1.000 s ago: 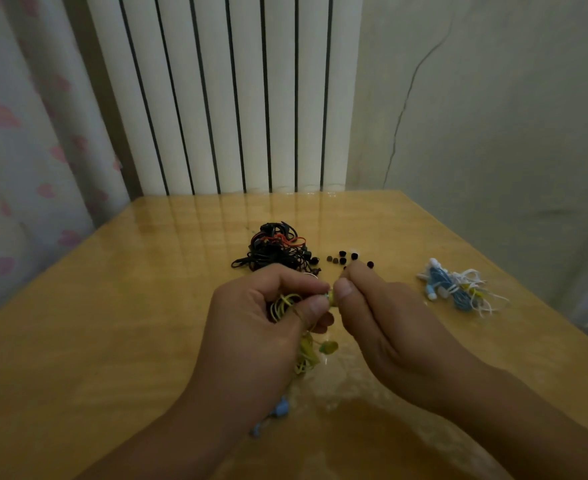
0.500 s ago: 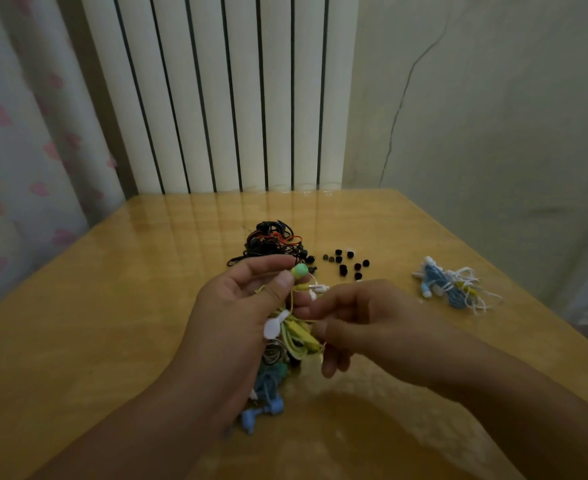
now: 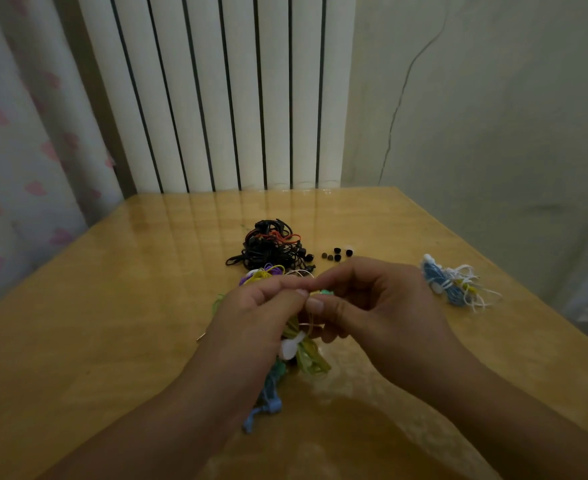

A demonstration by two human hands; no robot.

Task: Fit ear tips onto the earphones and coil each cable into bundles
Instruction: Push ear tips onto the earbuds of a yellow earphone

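Looks like a room in a home, probably a bedroom or a living corner. Seen at the back: a tall white column radiator fixed against the wall, and on the left a light curtain printed with pink hearts — a domestic pattern, not an office one. In front, a glossy yellow wooden table pushed into the corner. On the right, a pale plastered wall with a thin crack (running downwards) — ordinary household wear.
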